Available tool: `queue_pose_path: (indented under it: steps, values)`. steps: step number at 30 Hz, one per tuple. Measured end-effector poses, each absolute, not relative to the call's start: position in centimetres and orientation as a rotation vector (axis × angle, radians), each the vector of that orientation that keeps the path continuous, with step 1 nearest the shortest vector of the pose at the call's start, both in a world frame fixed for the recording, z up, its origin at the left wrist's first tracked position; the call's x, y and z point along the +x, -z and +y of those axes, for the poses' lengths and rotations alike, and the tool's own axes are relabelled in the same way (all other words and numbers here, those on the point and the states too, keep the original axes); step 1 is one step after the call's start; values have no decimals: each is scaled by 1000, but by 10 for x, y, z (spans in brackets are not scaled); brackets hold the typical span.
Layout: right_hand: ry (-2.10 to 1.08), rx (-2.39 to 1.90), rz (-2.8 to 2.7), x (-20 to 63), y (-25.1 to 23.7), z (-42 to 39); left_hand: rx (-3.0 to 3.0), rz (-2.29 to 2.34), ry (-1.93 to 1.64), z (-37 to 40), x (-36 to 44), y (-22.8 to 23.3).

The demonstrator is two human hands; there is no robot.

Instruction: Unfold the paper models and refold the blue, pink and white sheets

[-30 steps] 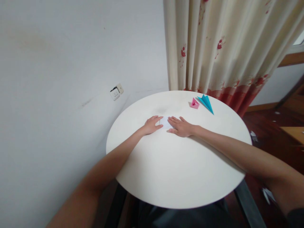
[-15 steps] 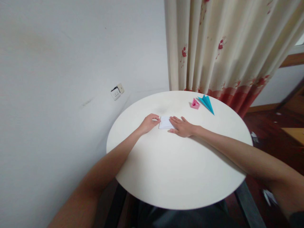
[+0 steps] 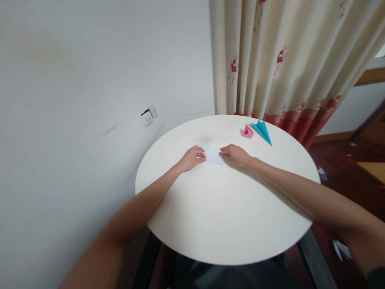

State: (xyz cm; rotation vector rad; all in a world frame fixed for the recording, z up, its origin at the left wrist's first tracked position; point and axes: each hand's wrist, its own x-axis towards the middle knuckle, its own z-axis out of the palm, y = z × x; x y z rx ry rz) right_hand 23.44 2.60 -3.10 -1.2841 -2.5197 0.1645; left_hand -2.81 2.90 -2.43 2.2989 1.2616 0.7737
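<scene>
A small white piece of folded paper (image 3: pixel 213 155) lies on the round white table (image 3: pixel 222 216), between my two hands. At its left edge, my left hand (image 3: pixel 194 157) pinches the paper between thumb and fingers. My right hand (image 3: pixel 236 155) grips the right edge, its fingers bent and drawn together. The paper is turned slightly at an angle, and its right end is partly covered by my fingers.
Towards the back right of the table stand a pink folded paper piece (image 3: pixel 247 131) and a blue paper plane (image 3: pixel 262 131). A wall with a socket (image 3: pixel 147 118) rises on the left; a patterned curtain (image 3: pixel 270 60) hangs behind.
My right hand was lying flat with spread fingers on the paper; now its fingers are bent round the right edge. The paper has turned a little, and my left hand has shifted slightly right.
</scene>
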Motion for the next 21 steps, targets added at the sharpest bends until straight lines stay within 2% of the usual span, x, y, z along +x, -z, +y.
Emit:
queue_pose_path:
  steps: [21]
  values:
    - [-179,-1211,-2324,236,40,34,2337,1221,-800,29,-26,27]
